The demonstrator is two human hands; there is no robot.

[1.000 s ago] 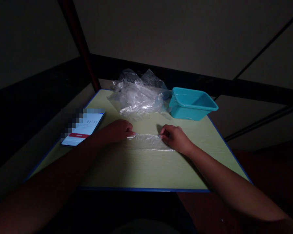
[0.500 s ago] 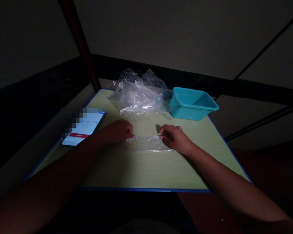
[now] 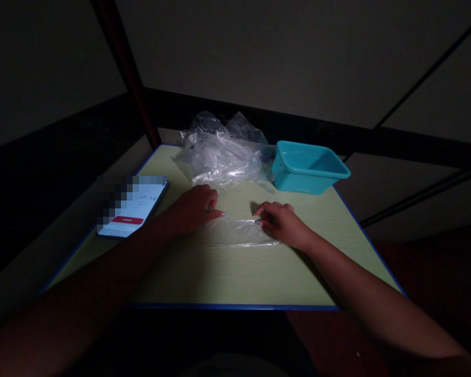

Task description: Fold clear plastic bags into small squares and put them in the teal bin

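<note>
A clear plastic bag (image 3: 239,233), folded into a flat strip, lies crosswise on the table in front of me. At its far left edge is my left hand (image 3: 194,209), its thumb stretched out along the edge and apart from the curled fingers. My right hand (image 3: 280,222) rests over the strip's right end. A small gap shows between its bent index finger and its thumb, and the thumb tip touches the plastic. Part of the strip's right end is hidden under this hand.
A loose heap of clear plastic bags (image 3: 223,157) lies at the back of the table (image 3: 235,283). Right of it stands a turquoise plastic basket (image 3: 302,180). A phone (image 3: 127,220) with a lit screen lies at the left edge. A wall rises behind.
My left thumb has moved away from its fingers and slid right along the bag's edge. My right finger and thumb have parted from their pinch on the far edge.
</note>
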